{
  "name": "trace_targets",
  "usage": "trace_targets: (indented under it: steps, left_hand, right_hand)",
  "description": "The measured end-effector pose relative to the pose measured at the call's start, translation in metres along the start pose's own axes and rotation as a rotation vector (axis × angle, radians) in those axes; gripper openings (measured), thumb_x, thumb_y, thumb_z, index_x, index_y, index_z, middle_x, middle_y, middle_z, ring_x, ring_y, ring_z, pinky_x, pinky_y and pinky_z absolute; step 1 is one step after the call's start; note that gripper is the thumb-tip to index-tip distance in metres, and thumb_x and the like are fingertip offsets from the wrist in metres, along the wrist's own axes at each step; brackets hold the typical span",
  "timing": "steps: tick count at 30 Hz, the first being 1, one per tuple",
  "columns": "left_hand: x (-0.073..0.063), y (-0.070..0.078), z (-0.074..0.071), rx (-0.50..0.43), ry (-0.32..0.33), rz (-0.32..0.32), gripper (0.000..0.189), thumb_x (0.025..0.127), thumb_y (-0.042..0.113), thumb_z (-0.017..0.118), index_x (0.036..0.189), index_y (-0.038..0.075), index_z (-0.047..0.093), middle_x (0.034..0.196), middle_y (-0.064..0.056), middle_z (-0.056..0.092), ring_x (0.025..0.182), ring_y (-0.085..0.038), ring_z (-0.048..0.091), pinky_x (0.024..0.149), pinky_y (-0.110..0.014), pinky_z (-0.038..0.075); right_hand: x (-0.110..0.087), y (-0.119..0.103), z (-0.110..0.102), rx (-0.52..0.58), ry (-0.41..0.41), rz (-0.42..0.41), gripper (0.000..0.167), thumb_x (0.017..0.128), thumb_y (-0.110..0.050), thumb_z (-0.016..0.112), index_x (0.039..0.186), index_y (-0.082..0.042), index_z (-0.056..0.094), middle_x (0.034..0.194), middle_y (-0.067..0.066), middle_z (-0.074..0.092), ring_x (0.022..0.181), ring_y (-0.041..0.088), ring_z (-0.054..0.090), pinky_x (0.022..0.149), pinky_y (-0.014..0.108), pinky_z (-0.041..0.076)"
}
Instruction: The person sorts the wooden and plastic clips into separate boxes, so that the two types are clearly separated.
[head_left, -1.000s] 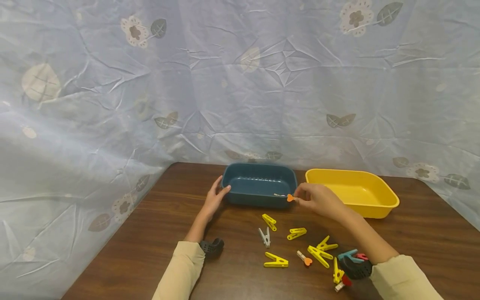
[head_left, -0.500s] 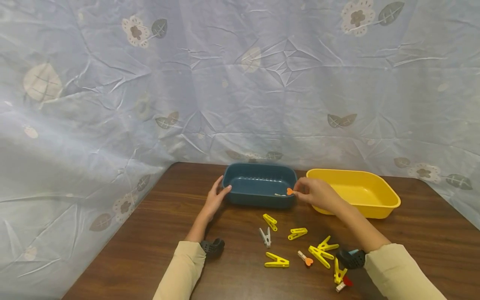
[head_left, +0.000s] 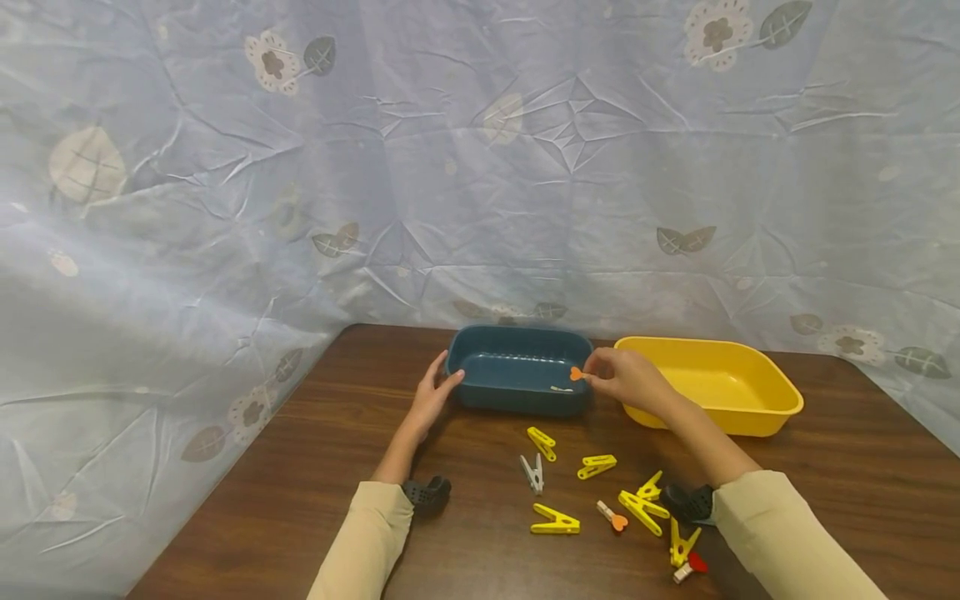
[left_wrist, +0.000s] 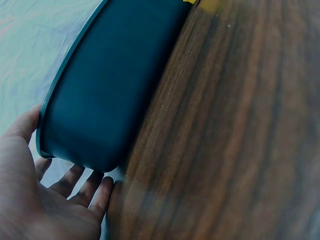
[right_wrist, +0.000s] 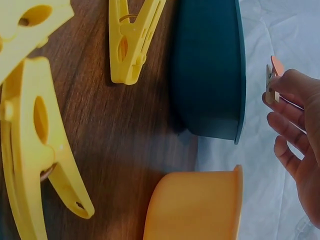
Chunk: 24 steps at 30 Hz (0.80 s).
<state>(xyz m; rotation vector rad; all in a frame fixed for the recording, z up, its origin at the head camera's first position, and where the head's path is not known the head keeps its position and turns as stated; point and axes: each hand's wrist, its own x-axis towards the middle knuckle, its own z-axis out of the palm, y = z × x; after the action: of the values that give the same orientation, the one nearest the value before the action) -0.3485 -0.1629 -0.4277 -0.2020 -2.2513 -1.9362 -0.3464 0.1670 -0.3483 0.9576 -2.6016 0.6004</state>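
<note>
The right hand [head_left: 626, 383] pinches a small orange heart clip [head_left: 576, 374] over the blue tub [head_left: 517, 402], in the middle of the frame. The left hand [head_left: 429, 400], fingers spread, touches the tub's left end. One little clip [head_left: 561, 388] lies inside. One yellow tub [head_left: 712, 388] sits at right. Lower down, the brown wood surface [head_left: 465, 542] has six yellow clips [head_left: 567, 523], one grey clip [head_left: 536, 481], one more orange heart [head_left: 618, 522] and one red heart [head_left: 697, 563]. Flowery cloth [head_left: 480, 208] hangs behind.

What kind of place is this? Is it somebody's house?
Probably an indoor table spot for handwork, but I can't tell whose room. You can see a brown table, a flowery cloth hanging behind it, and yellow clips scattered on top.
</note>
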Motion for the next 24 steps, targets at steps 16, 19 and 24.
trace_targets:
  steps: [16,19,24]
  left_hand:
    - [-0.006,0.011,-0.002,0.021,-0.009,-0.024,0.066,0.092,0.029,0.056,0.145,0.006,0.024,0.143,-0.025,0.024,0.128,-0.042,0.027,0.100,-0.053,0.027]
    - [-0.001,0.002,-0.001,0.036,0.005,-0.030,0.068,0.091,0.036,0.057,0.145,0.011,0.025,0.143,-0.024,0.026,0.127,-0.040,0.028,0.100,-0.052,0.027]
    - [0.000,0.000,0.002,0.033,0.019,-0.021,0.067,0.090,0.037,0.058,0.145,0.014,0.027,0.142,-0.021,0.028,0.128,-0.038,0.029,0.100,-0.050,0.028]
  right_hand:
    - [0.014,0.002,0.019,0.082,0.010,0.056,0.007,0.080,-0.011,0.070,0.085,-0.007,0.066,0.076,-0.003,0.060,0.054,0.011,0.044,0.052,0.028,0.042]
    - [0.016,0.002,0.023,0.103,0.008,0.064,0.006,0.080,-0.009,0.070,0.084,-0.006,0.066,0.078,-0.001,0.059,0.057,0.012,0.046,0.054,0.029,0.042]
    - [0.017,0.005,0.030,0.127,0.006,0.115,0.006,0.081,-0.010,0.070,0.084,-0.006,0.067,0.077,-0.001,0.060,0.059,0.012,0.047,0.056,0.029,0.043]
